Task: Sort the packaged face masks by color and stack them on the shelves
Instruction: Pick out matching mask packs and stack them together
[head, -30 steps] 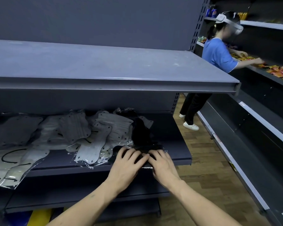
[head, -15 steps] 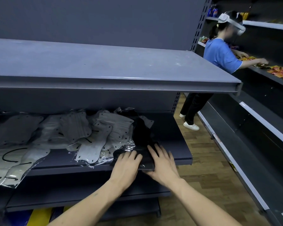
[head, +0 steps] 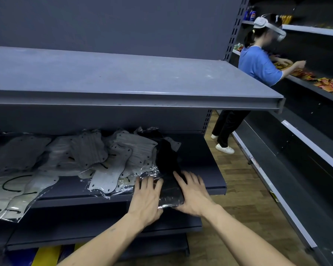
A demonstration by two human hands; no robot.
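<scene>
A stack of black packaged masks (head: pixel 171 195) lies at the front edge of the middle shelf (head: pixel 211 186), jutting a little over the rim. My left hand (head: pixel 146 200) rests flat on its left side with fingers spread. On its right side my right hand (head: pixel 193 192) lies the same way, fingers straight. More black masks (head: pixel 164 150) run back behind the stack. White packaged masks (head: pixel 112 166) are heaped loosely to the left, and another white pile (head: pixel 12 181) spills over the shelf's front at far left.
The bare upper shelf (head: pixel 123 96) overhangs the masks. A person in a blue shirt (head: pixel 258 68) with a headset stands in the aisle to the right, reaching at snack packets (head: pixel 329 86) on the opposite shelving. Wooden floor (head: pixel 244 198) lies between the units.
My hands moved apart from the top of the black stack to its two sides. The stack slid toward the shelf's front edge.
</scene>
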